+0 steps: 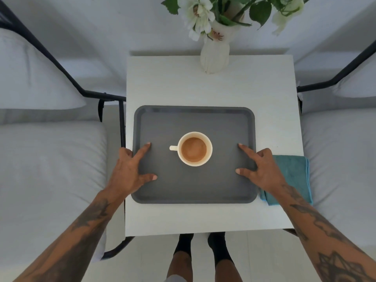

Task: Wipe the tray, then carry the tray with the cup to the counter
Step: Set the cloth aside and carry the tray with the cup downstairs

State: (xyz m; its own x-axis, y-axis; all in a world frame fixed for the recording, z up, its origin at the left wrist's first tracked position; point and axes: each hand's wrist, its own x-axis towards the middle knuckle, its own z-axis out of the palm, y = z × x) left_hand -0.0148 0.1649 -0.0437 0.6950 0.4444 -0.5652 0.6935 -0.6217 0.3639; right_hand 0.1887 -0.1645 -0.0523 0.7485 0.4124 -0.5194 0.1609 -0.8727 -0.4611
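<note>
The tray [193,186] sits on the table [203,88], near-full cup [195,148] at its centre. Your left hand [128,169] and right hand [262,169] clasp its side rims, thumb and forefinger spread on top. Risk: an uneven lift tilts it and the coffee slops over.

Brightness: soft, even, cool light was recorded throughout.
Shadows: only faint shadow was cast beneath the fingers [145,149] on the tray [195,186].
Focus: the cup [195,149] between the fingers was rendered sharp; the flowers [195,13] far beyond the fingertips were slightly softened.
Distortion: the black rails [50,55] outward of the fingers were splayed by wide-angle stretch.
</note>
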